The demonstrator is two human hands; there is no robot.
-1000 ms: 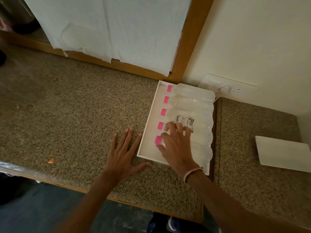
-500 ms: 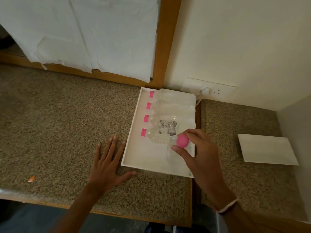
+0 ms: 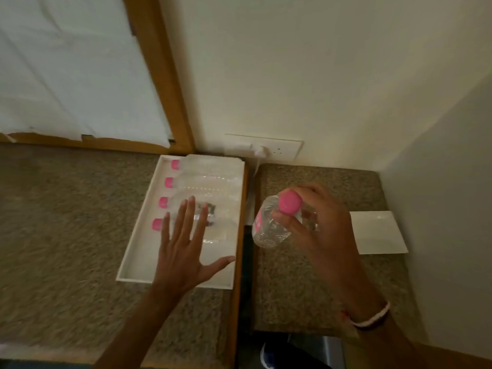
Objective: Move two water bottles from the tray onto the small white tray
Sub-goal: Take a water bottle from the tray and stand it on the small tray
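My right hand grips a clear water bottle by its pink cap, hanging upright above the right counter slab, between the two trays. The small white tray lies flat to the right of that hand, bare. The large white tray on the left counter holds several clear bottles lying on their sides, pink caps pointing left. My left hand hovers flat with fingers spread over the tray's near half and partly hides the nearest bottles.
A dark gap with a wooden edge separates the two speckled counter slabs. A wall socket plate with a plug sits behind the large tray. Walls close off the back and right. A wood-framed panel covered in white paper stands at the back left.
My right hand has lifted one bottle out of the large tray and carried it rightward over the gap. My left hand has moved from the counter to over the tray.
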